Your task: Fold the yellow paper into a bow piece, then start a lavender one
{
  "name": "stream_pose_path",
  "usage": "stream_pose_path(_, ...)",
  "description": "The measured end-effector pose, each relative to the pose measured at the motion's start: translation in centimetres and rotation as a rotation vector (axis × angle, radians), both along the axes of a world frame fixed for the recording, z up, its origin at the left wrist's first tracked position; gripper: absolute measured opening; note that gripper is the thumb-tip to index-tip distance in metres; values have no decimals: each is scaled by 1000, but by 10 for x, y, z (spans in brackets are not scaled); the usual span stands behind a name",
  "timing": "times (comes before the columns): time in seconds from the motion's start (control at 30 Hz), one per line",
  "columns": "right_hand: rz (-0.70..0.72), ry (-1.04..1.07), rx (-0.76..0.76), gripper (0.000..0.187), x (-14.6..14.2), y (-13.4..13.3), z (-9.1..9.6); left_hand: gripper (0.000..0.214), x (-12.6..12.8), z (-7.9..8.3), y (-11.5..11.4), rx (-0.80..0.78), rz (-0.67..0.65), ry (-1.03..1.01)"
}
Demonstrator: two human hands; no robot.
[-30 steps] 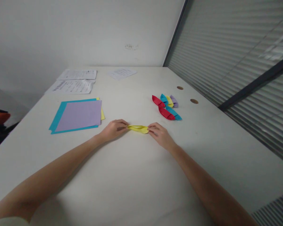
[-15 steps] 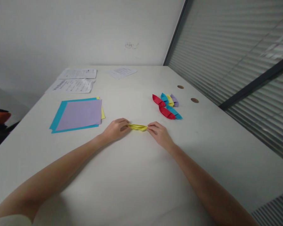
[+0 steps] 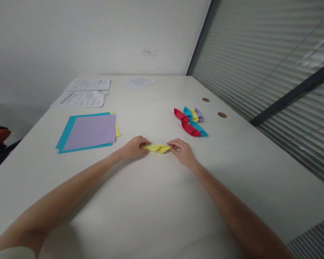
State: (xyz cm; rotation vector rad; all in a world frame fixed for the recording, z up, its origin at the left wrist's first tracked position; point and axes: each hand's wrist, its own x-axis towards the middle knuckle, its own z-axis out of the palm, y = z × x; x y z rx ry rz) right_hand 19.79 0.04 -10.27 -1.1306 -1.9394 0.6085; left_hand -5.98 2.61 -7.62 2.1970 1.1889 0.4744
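Note:
A small folded yellow paper boat (image 3: 158,148) lies between my hands just above or on the white table. My left hand (image 3: 136,146) pinches its left end, the fingertips partly hidden behind the paper. At the other end, the fingers of my right hand (image 3: 181,151) are closed on the pointed tip. Farther right sit several finished-looking folded paper pieces: red ones (image 3: 190,128), blue ones (image 3: 197,127), a yellow one (image 3: 194,115) and a purple one (image 3: 199,114).
To the left is a stack of square sheets, purple (image 3: 93,131) on top, blue (image 3: 64,135) and yellow (image 3: 117,130) beneath. Printed papers (image 3: 83,98) lie at the back of the white table (image 3: 151,201). Blinds (image 3: 259,54) run along the right edge.
The yellow paper has tilted so more of its folded side shows, and its right tip reaches farther right. Both hands have shifted slightly, still gripping its ends.

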Motion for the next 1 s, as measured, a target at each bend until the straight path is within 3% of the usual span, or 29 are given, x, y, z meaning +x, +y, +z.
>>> stream_pose_path(0.1,37,41,-60,19,-3,-3,2,29,0,5,-3,-39,-15,-31)
stream_pose_path(0.2,80,123,-154,39,-6,-11,7,31,-1,9,-6,-80,7,-69)
stream_pose_path(0.3,130,171,-202,51,-8,-17,12,38,-3,12,-7,-124,-57,-99)
stream_pose_path(0.47,79,314,-179,38,-13,-18,13,42,-3,20,-11,-230,-217,-161)
stream_pose_path(0.67,85,527,-294,31,-24,-21,12,46,8,29,-21,-198,-223,-245)
stream_pose_path(0.83,131,528,-155,22,-25,-25,14,45,13,26,-24,-117,-144,-187)
stream_pose_path(1.0,99,318,20,16,-19,-26,14,47,15,25,-26,-149,-30,-192)
